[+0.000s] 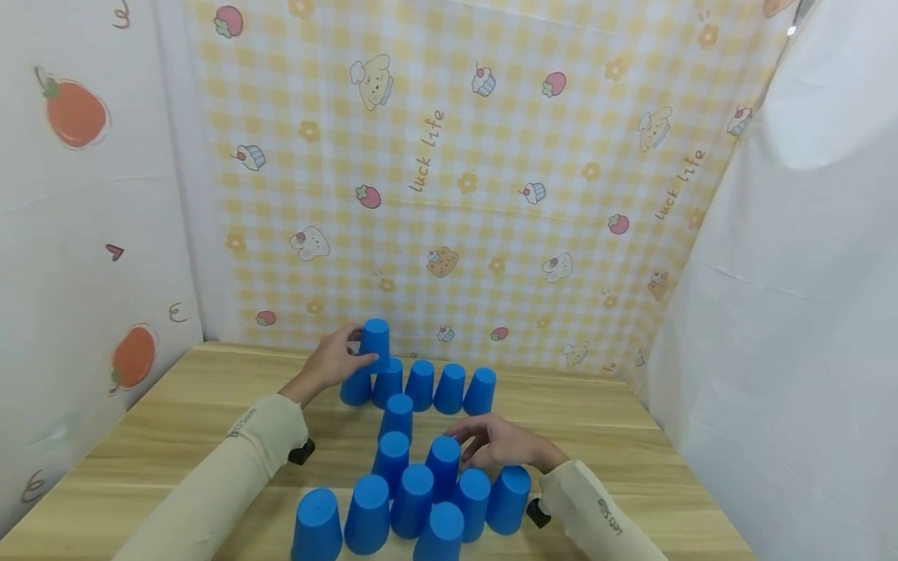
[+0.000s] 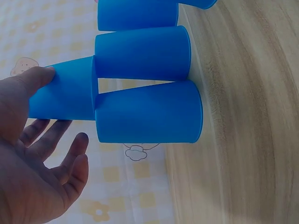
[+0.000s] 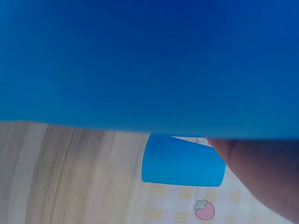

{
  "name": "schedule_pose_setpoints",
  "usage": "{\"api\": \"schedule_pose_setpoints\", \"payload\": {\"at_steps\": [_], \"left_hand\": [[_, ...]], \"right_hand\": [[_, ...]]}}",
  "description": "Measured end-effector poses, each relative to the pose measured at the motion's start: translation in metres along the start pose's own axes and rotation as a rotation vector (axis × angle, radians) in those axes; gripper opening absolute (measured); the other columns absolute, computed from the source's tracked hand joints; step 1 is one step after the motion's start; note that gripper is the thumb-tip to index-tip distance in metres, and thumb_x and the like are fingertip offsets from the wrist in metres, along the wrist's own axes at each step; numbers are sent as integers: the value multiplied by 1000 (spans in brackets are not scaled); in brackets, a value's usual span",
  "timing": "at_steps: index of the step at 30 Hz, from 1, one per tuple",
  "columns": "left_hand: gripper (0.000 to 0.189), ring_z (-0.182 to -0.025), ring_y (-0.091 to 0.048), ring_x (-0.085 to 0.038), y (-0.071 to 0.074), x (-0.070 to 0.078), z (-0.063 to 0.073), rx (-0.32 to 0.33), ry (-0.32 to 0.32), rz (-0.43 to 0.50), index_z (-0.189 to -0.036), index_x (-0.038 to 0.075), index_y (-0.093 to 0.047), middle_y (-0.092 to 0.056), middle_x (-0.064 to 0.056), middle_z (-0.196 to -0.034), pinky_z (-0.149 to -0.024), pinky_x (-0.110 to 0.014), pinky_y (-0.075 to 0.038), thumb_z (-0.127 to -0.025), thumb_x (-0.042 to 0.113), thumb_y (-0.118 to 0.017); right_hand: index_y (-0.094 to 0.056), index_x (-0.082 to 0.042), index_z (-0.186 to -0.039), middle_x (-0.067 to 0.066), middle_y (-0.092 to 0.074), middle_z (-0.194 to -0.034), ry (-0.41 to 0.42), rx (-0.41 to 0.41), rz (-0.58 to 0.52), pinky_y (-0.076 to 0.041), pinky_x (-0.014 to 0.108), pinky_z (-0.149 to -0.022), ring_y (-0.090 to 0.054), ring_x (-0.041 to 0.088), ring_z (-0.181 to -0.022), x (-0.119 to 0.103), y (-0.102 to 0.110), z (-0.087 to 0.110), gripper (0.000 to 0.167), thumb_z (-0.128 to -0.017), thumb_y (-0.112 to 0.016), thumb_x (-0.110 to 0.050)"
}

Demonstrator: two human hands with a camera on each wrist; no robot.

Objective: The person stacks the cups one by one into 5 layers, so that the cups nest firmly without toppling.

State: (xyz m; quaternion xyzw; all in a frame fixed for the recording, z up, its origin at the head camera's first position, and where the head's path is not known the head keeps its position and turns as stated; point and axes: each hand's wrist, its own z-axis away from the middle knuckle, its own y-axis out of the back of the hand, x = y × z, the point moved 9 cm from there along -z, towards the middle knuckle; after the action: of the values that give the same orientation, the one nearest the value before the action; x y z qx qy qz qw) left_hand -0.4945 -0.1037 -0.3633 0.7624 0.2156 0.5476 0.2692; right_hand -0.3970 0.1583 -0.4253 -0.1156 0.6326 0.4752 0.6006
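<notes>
My left hand (image 1: 334, 360) holds a blue cup (image 1: 375, 345), upside down, above the left end of the back row. In the left wrist view, the thumb lies on one side of this held cup (image 2: 65, 91) and fingers on the other; its rim meets the bases of two cups, the end one (image 2: 149, 114) and its neighbour (image 2: 142, 53). My right hand (image 1: 507, 442) has its fingers at the upper right side of another upturned blue cup (image 1: 443, 469); whether they grip it I cannot tell. Blurred blue fills the upper right wrist view, partly hiding this hand (image 3: 266, 175).
The back row runs rightward to an end cup (image 1: 480, 392). A single cup (image 1: 397, 419) stands before it, and several upturned cups, including a left one (image 1: 317, 526) and a right one (image 1: 509, 502), cluster nearer on the wooden table (image 1: 596, 467). A patterned cloth (image 1: 456, 226) hangs behind.
</notes>
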Motion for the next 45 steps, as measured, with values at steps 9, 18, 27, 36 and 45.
{"api": "schedule_pose_setpoints", "payload": {"at_steps": [9,18,27,36,45], "left_hand": [[60,-121,-55,-44,-1,-3,3,-1,-5,8,-144,3,-42,-50,-25,-141,-95,-59,-48,-96,27,-68],[66,-123,-52,-46,1,-9,18,70,-7,7,-145,1,-39,-44,-25,-145,-95,-60,-48,-92,24,-72],[59,-106,-59,-38,7,-8,48,153,-5,14,-141,3,-46,-49,-22,-138,-80,-49,-54,-91,22,-72],[54,-83,-59,-19,-25,7,58,-55,-53,89,-128,4,-56,-63,-17,-122,-68,-32,-53,-86,30,-79],[61,-96,-65,-22,-51,18,58,-189,-35,64,-129,8,-58,-65,-8,-119,-82,-43,-56,-81,34,-83]], "right_hand": [[-59,-12,-134,4,-67,-122,21,16,28,-54,33,-91,-66,21,-105,2,-3,-5,41,-94,-66,-9],[-62,-14,-131,2,-68,-120,1,31,50,-54,33,-91,-67,19,-104,3,-2,-3,37,-94,-66,-9],[-62,-14,-132,1,-68,-119,13,22,59,-54,34,-91,-67,19,-103,4,-3,-6,39,-94,-68,-11],[-63,-16,-130,-2,-69,-118,19,22,65,-54,35,-90,-67,21,-103,4,-5,-8,38,-93,-70,-14],[-63,-16,-127,-2,-68,-116,24,35,68,-53,36,-90,-66,22,-102,4,-6,-9,36,-92,-71,-17]]}}
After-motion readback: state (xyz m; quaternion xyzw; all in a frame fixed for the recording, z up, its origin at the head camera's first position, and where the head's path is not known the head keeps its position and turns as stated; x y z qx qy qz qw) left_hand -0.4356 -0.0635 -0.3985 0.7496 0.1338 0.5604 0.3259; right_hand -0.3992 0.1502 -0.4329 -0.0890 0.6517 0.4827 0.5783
